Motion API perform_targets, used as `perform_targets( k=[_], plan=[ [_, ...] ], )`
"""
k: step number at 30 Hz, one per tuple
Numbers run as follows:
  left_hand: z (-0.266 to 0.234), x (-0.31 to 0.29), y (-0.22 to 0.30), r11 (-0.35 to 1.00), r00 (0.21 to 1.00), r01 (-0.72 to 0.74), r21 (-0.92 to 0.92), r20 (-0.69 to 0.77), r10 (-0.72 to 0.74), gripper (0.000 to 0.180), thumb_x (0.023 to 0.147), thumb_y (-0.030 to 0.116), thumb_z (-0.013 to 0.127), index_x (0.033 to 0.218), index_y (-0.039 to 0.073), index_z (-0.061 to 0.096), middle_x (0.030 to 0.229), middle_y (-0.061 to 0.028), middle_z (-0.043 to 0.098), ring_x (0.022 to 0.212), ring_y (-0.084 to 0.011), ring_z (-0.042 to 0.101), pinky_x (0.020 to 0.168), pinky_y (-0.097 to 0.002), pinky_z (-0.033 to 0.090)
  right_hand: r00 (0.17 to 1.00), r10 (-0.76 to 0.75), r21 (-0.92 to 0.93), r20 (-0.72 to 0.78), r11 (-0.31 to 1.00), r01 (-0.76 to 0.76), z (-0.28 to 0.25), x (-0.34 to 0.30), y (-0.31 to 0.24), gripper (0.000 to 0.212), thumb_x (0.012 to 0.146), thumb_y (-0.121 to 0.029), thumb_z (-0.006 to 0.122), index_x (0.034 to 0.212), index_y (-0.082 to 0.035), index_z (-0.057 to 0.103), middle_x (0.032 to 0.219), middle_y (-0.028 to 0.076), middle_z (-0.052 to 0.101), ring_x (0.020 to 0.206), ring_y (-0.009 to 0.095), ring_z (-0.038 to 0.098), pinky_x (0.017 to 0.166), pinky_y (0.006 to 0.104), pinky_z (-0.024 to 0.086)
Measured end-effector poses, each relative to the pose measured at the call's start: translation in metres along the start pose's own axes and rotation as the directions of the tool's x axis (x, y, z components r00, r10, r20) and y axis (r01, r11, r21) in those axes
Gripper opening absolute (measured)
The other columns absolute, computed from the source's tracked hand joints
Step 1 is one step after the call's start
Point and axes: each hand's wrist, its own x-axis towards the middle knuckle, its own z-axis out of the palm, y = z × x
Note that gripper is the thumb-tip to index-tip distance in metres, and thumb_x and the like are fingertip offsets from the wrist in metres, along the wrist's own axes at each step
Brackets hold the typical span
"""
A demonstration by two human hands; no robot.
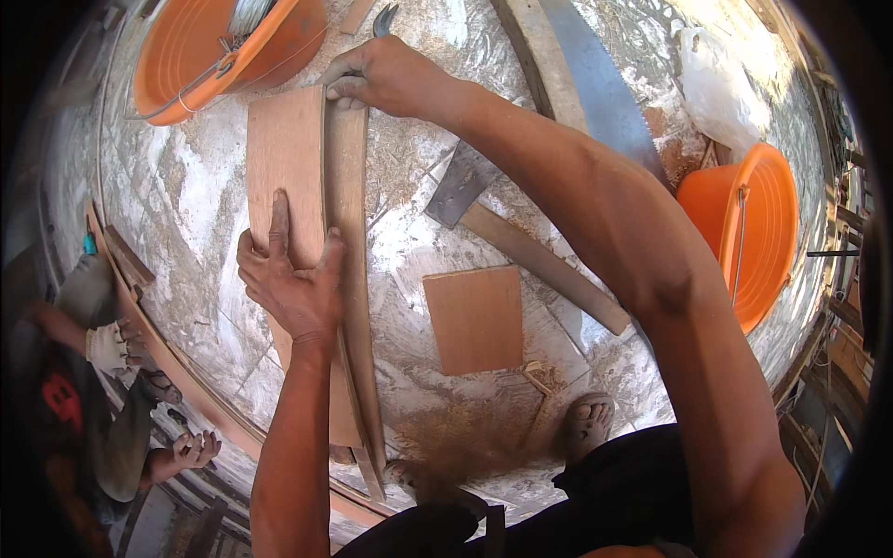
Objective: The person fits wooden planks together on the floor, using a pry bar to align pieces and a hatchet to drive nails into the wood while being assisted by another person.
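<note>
A long reddish plywood strip (286,139) lies lengthwise in front of me, partly over a narrower wooden plank (347,177). My left hand (296,279) spans the strip, index finger stretched along its face, thumb at the right edge and other fingers at the left. At the strip's far right corner, my right hand (367,79) is closed in a pinch; whatever is between its fingertips is hidden. A dark curved metal claw (382,20) shows just beyond that hand. Right of the plank lies a hatchet (544,265) with a wooden handle, and nearer me a square plywood piece (474,321).
Orange tubs stand at far left (298,46) and right (772,232). A large saw blade (605,84) lies beside a timber (549,65), near a clear plastic bag (716,88). Another person's gloved hand (113,352) is at left. My sandaled foot (589,423) rests near wood shavings.
</note>
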Motion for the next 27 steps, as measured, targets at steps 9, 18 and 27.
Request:
perform_targets(
  k=[9,18,27],
  plan=[
    [0.000,-0.002,0.000,0.998,0.998,-0.057,-0.005,0.017,0.057,0.073,0.087,0.037,0.079,0.154,0.028,0.052,0.140,-0.0323,0.037,0.138,-0.0487,0.036,0.115,-0.0543,0.033,0.975,-0.166,-0.205,-0.149,0.970,0.133,0.015,0.009,0.022,0.026,0.092,-0.033,0.074,0.114,-0.021,0.080,0.098,0.010,0.078,0.095,0.030,0.073,0.087,0.0392,0.057],
    [0.001,0.000,-0.001,0.999,0.999,-0.032,-0.036,0.037,0.033,0.074,0.087,0.037,0.080,0.155,0.027,0.052,0.142,-0.0313,0.035,0.138,-0.0468,0.036,0.115,-0.0541,0.033,0.962,-0.225,-0.181,-0.155,0.964,0.196,0.011,0.014,0.022,0.025,0.090,-0.026,0.072,0.107,-0.008,0.078,0.095,0.015,0.077,0.088,0.030,0.073,0.084,0.0389,0.058],
    [0.000,0.001,-0.008,0.995,0.995,-0.097,-0.039,0.027,0.098,0.075,0.086,0.040,0.081,0.154,0.029,0.052,0.140,-0.0307,0.038,0.135,-0.0463,0.038,0.115,-0.0531,0.034,0.954,-0.241,-0.146,-0.181,0.965,0.216,0.009,0.012,0.019,0.031,0.084,-0.031,0.073,0.096,-0.003,0.078,0.098,0.025,0.073,0.096,0.037,0.072,0.090,0.0444,0.056]
  ],
)
